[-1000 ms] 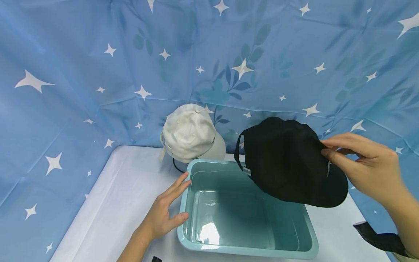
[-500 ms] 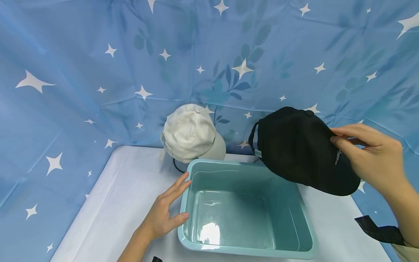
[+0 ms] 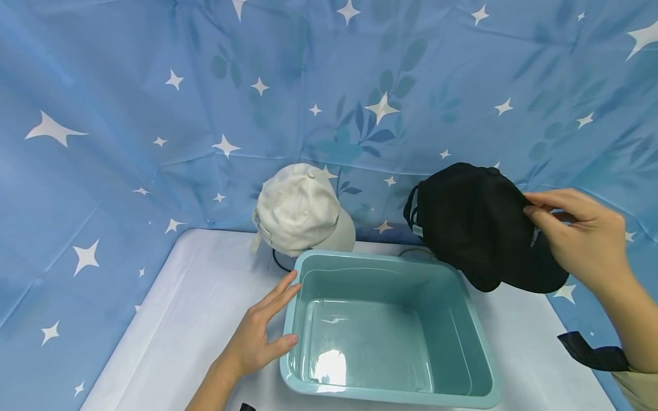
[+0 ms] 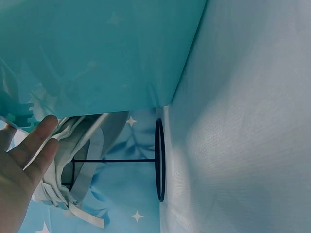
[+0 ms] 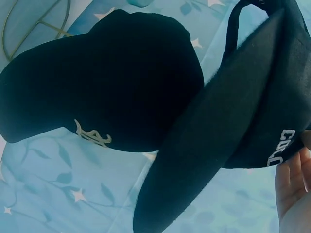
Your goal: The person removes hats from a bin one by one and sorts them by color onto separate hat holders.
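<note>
My right hand (image 3: 586, 234) pinches a black baseball cap (image 3: 468, 217) at the front of its crown, above the brim. White letters (image 5: 283, 145) mark that cap's front in the right wrist view. Beside it there, a second black cap (image 5: 121, 77) with pale embroidery sits by a thin wire stand (image 5: 52, 26); in the head view it is mostly hidden behind the held cap. My left hand (image 3: 257, 328), fingers spread and fairly straight, rests at the left rim of a teal plastic basin (image 3: 390, 394). No object lies inside the basin.
Behind the basin's left corner, an off-white cap (image 3: 298, 208) hangs on a black wire stand (image 4: 121, 160) with a round base. A white cloth (image 3: 169, 319) covers the table. Blue star-patterned fabric (image 3: 205, 103) walls off the back and sides.
My right hand has carried the black cap from over the basin up and to the right, toward the back right corner. The left hand and basin have stayed put.
</note>
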A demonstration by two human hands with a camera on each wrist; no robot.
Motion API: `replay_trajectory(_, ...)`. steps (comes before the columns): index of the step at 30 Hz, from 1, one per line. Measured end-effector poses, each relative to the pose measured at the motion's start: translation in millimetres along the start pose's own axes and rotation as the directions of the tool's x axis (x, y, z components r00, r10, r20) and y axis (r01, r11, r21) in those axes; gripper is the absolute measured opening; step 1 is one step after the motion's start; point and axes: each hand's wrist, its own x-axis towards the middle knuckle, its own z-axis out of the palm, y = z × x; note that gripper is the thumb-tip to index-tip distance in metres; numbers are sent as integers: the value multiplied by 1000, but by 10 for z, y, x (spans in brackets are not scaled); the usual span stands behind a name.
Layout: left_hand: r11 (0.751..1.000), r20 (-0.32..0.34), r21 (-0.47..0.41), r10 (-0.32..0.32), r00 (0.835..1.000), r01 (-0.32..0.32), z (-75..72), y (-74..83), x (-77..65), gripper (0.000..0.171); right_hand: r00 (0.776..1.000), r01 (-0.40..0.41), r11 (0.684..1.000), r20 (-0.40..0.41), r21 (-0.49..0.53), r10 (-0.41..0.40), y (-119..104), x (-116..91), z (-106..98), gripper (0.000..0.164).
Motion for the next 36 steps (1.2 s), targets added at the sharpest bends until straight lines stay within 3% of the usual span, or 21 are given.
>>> replay_trajectory(7,1000,-7,-1,6,1000,-6,2,3,0,78,999,-13,1000,-39,6,14,71,52,-36,20)
replay_trajectory(17,1000,-4,-1,4,1000,-4,4,-5,-8,78,995,-92,995,-26,-37,91,173,98,-72,22)
replay_trajectory(27,1000,-5,-8,-3,1000,3,12,-6,-6,76,998,-55,997,13,-59,56,426,77,65,22)
replay_trajectory(36,1000,-7,-9,-2,1000,2,6,5,-3,79,993,-101,992,47,-81,105,606,42,193,21)
